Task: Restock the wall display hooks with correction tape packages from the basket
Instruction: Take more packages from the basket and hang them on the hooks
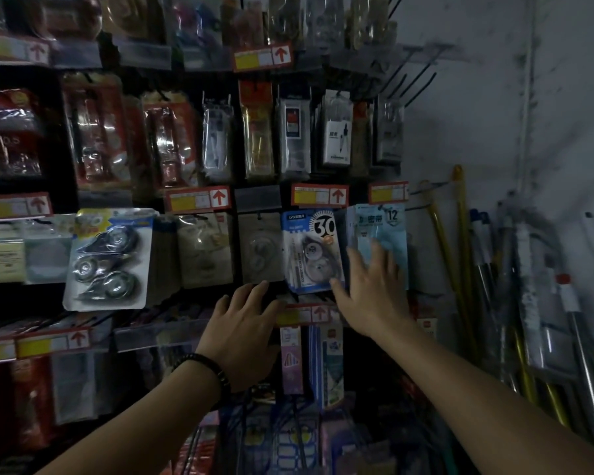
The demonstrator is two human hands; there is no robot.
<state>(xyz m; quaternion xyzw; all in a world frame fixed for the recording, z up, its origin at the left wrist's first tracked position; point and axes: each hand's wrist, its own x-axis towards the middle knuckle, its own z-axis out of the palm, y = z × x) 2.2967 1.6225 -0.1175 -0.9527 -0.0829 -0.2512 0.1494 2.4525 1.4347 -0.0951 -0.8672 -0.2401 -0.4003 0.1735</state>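
We hold our left hand (244,323) open and empty, fingers spread, just under a brown pack (258,248), and lay our right hand (371,289) flat, fingers straight, against the hanging blue tape pack (309,248) and its pale neighbour (381,224).

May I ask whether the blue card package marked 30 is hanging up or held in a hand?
Hanging up: the blue card package sits in its row, the right hand open beside it.

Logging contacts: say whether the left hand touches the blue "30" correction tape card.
Apart: head view shows a gap between left hand and blue correction tape card.
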